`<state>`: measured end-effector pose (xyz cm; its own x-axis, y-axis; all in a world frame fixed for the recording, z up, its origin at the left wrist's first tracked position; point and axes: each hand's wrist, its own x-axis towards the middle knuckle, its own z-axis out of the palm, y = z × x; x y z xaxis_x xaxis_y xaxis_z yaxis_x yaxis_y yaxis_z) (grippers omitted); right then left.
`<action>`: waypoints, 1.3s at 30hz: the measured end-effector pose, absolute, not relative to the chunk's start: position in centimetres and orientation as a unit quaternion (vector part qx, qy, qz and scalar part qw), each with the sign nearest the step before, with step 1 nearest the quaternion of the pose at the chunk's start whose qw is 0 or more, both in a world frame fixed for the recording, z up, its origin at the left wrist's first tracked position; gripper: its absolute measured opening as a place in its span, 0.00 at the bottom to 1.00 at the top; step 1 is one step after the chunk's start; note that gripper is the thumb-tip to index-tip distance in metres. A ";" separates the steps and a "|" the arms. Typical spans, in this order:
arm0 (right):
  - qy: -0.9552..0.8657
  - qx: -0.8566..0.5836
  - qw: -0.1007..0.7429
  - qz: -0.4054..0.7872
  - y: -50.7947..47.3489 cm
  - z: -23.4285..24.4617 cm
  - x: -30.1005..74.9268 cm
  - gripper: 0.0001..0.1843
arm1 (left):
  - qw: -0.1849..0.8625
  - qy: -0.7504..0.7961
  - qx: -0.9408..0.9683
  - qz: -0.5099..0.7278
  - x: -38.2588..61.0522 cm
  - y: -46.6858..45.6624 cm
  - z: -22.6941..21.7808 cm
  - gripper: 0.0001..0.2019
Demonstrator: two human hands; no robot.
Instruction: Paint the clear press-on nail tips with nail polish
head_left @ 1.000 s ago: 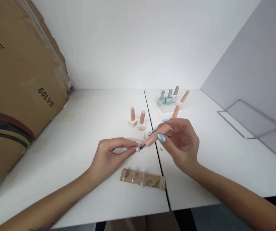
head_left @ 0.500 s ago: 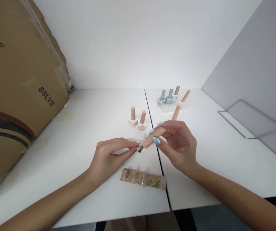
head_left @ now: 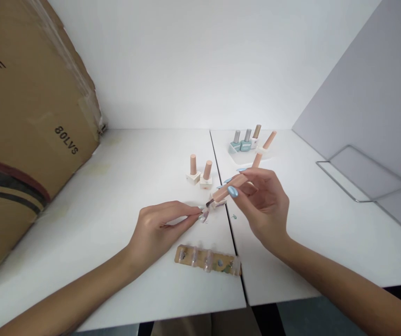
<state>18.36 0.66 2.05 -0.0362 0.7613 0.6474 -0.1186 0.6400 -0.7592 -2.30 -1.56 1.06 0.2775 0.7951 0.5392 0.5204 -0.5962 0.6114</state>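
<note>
Between the fingertips of my left hand (head_left: 167, 228) is a small shiny false nail (head_left: 204, 215). My right hand (head_left: 261, 205) pinches the peach cap of a nail polish brush (head_left: 226, 189), tilted down to the left. Its dark bristles are at the false nail's upper edge; whether they touch, I cannot tell. Partly behind the cap stands a white polish bottle (head_left: 218, 201). Nearer me lies a brown cardboard strip (head_left: 200, 259) with several clear false nails on it.
Two peach-capped bottles (head_left: 206, 176) stand beyond my hands. A clear tray (head_left: 244, 160) at the back right holds several polish bottles. A large cardboard box (head_left: 29, 116) is on the left, a wire stand (head_left: 357, 201) on the right. A dark seam (head_left: 233, 233) splits the table.
My right hand has drawn the brush slightly up and right along the false nail, uncovering more of it and the white bottle behind. My left hand has stayed almost still.
</note>
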 end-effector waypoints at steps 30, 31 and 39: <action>-0.613 -0.241 0.650 0.379 0.4 2.2 18.5 0.14 | 0.350 0.460 0.682 0.449 -1.7 -1.3 1.3 0.01; -0.619 -0.233 0.639 0.393 0.3 2.1 18.5 0.14 | 0.367 0.458 0.673 0.450 -1.7 -1.3 1.4 0.01; -0.576 -0.283 0.669 0.375 0.6 2.2 18.4 0.13 | 0.435 0.459 0.630 0.450 -1.5 -1.2 1.5 0.01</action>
